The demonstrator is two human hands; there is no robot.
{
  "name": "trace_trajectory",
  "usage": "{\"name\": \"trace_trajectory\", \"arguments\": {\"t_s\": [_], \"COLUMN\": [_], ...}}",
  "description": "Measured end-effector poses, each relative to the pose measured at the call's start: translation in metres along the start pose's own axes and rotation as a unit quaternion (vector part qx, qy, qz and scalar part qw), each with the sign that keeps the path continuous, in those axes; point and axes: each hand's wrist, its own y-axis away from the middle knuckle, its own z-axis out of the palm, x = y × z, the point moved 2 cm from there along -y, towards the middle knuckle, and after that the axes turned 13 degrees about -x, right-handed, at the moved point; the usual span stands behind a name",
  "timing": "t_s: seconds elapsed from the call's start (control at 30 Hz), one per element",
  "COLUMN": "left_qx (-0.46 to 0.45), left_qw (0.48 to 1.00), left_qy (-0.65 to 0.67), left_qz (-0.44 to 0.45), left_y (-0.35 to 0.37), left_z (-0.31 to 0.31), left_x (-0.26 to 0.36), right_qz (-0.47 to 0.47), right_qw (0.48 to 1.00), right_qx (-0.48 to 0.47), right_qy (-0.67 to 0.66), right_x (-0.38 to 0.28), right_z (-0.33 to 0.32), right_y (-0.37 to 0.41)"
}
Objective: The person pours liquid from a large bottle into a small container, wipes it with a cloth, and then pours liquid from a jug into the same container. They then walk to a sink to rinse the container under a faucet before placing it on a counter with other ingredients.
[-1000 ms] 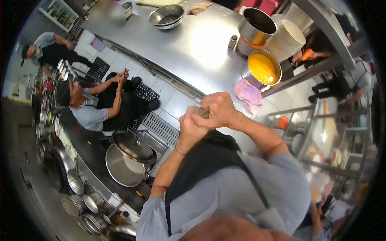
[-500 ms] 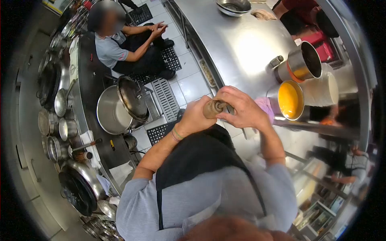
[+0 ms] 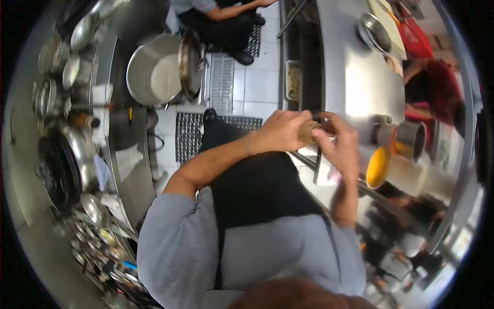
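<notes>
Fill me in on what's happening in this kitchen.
A person in a dark apron holds a small brown container in the left hand. The right hand has its thumb and fingers at the container's end; blur hides how firmly they grip. Beyond the right hand stands a pot of yellow liquid. To the left, a large pot stands open, its lid tilted at the rim.

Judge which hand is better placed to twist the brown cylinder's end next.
Probably the right hand: its fingers reach the end of the brown cylinder, while the left hand seems to grip its body.
</notes>
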Motion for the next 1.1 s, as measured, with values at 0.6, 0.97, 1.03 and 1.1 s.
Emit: {"name": "trace_trajectory", "arguments": {"t_s": [0.6,0.97,1.03,1.1], "left_qx": [0.067,-0.033,-0.067,-0.083], "left_qw": [0.998,0.999,0.997,0.994], "left_qy": [0.008,-0.002,-0.001,0.004], "left_qz": [-0.014,0.039,0.05,0.07], "left_y": [0.101,0.083,0.071,0.062], "left_z": [-0.127,-0.152,-0.148,-0.137], "left_x": [-0.109,-0.105,-0.101,-0.101], "right_qz": [0.223,0.106,0.108,0.105], "right_qw": [0.97,0.994,0.994,0.993], "right_qx": [-0.1,-0.007,0.012,0.031], "right_qy": [0.003,0.0,-0.016,-0.04], "right_x": [-0.123,-0.116,-0.11,-0.098], "right_z": [0.112,0.111,0.105,0.101], "right_y": [-0.128,-0.113,-0.103,-0.091]}}
